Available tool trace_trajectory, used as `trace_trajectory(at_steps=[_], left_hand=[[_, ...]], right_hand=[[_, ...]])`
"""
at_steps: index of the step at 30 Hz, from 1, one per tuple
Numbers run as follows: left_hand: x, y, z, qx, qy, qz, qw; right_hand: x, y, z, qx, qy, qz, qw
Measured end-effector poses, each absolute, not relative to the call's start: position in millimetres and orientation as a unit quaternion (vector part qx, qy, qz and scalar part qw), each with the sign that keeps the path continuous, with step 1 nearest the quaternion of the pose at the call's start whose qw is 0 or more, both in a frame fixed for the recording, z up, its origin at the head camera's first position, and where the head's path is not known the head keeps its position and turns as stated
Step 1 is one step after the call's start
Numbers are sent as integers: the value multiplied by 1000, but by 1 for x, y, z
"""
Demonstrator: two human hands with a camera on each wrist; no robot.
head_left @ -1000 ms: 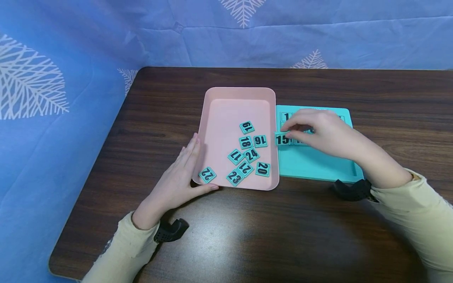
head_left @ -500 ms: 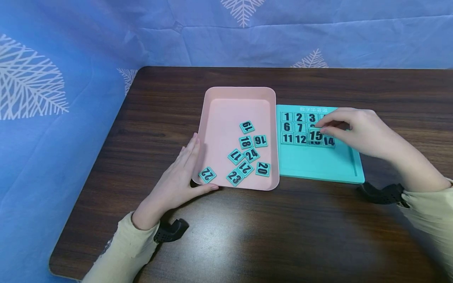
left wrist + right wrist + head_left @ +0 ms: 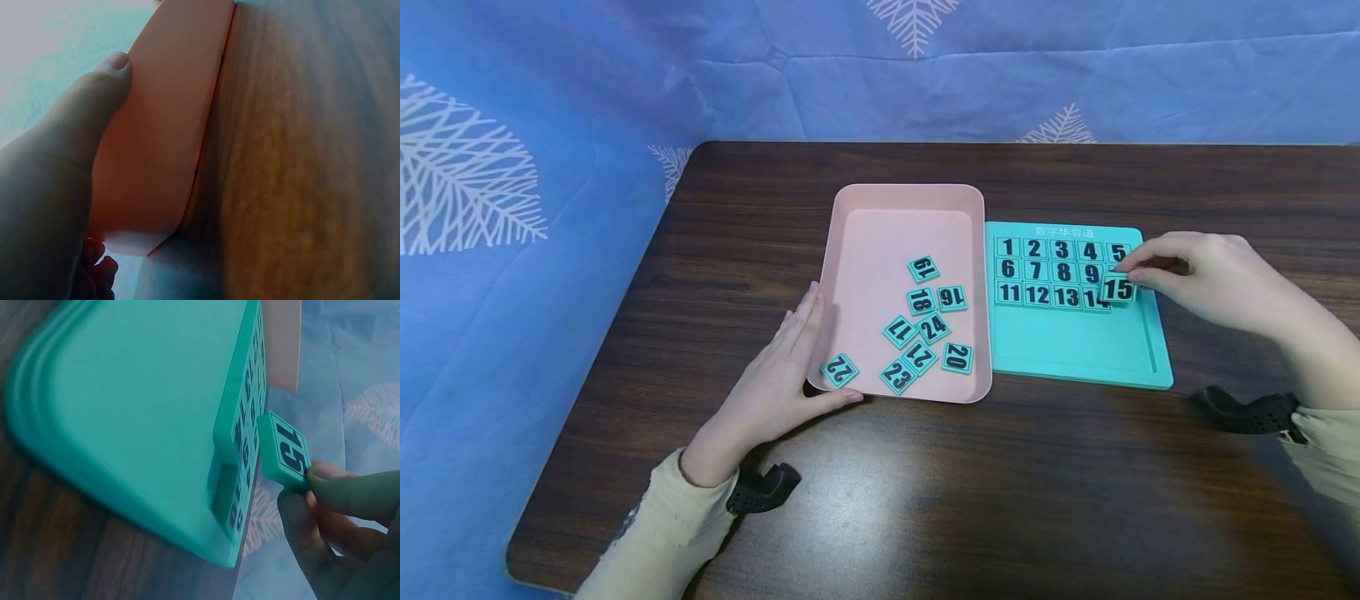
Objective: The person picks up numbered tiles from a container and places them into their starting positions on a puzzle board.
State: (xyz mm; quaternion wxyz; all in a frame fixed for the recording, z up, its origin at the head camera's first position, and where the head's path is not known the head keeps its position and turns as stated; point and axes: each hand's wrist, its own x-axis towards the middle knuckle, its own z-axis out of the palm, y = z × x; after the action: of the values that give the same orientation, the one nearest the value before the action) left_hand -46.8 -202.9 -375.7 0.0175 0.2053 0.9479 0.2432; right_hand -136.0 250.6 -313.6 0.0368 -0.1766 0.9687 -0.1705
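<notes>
Squarish tile 15 [image 3: 1117, 289] has moved right over the board [image 3: 1075, 346], numeral upright in head view, right hand [image 3: 1213, 279] pinching it, straight-fingered left hand [image 3: 777, 379] touching the tray [image 3: 880, 250].

the right hand [image 3: 1221, 279] has carried the 15 tile [image 3: 1117, 288] from the left edge of the board [image 3: 1075, 346] to its right side. the 13 tile [image 3: 1067, 297] is now uncovered, the 14 tile [image 3: 1090, 298] partly hidden.
</notes>
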Motion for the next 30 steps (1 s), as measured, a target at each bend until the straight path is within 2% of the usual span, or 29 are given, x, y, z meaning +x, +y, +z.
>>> trace_trajectory(at_steps=[12,30], left_hand=[[-46,-203,-375,210,947,243,14],[-47,-203,-375,210,947,244,17]], right_hand=[[-138,263,-321,-154,972,-157,83],[-140,265,-327,-186,967,-155,86]])
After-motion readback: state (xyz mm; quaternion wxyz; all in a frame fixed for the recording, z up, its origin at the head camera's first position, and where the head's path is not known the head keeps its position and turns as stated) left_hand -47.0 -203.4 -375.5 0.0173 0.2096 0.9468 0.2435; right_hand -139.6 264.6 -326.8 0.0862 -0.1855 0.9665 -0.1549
